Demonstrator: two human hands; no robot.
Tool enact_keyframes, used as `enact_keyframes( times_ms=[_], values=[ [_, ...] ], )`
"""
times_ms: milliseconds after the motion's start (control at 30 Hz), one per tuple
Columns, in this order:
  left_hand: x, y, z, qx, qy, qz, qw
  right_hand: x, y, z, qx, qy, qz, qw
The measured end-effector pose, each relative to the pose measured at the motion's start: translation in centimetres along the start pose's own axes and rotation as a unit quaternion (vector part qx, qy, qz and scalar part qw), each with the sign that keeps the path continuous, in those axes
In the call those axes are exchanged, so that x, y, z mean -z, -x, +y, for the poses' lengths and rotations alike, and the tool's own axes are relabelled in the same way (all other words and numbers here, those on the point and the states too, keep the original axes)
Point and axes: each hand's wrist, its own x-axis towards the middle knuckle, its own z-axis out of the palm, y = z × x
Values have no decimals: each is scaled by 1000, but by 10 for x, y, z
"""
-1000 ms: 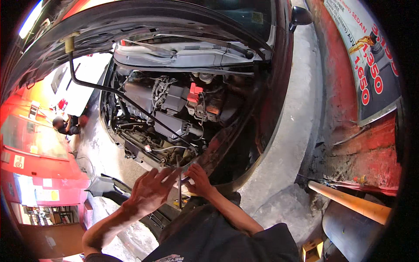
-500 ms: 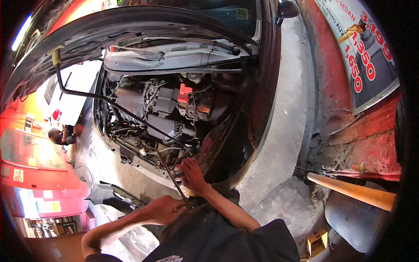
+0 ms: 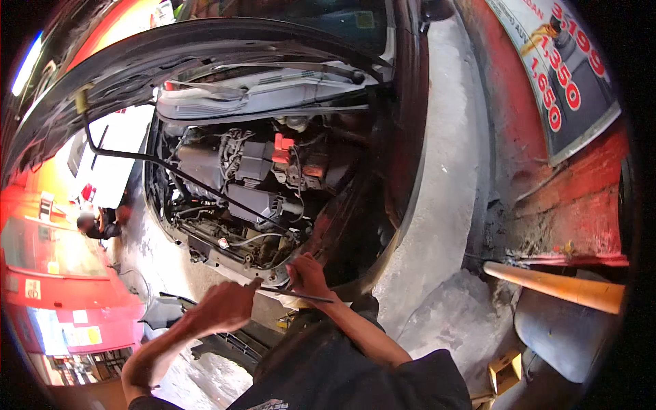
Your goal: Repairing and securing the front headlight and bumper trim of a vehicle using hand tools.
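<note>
My left hand is closed around one end of a long, thin metal rod tool. The rod extends rightward, its far end crossing over my right wrist. At the front corner of the car's engine bay, my right hand is curled at the front edge. Whatever its fingers pinch is too small or hidden to name. Just beyond the hands lie the front crossmember and a pale hose.
A prop rod holds up the dark hood. A detached dark bumper part lies on the floor below my left arm. To the right are an orange pole and a grey drum. Another person is at far left.
The rod tool has swung from pointing into the engine bay to lying sideways across my right wrist. My left hand has moved left and slightly up; the right hand stays near the front corner.
</note>
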Motion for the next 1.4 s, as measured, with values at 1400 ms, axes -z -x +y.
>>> enact_keyframes(
  times_ms=[1400],
  values=[
    [0, -9, -12, -166, -280, 384, 864, -3, -15, -7, 22, -22, 42, 999]
  ],
)
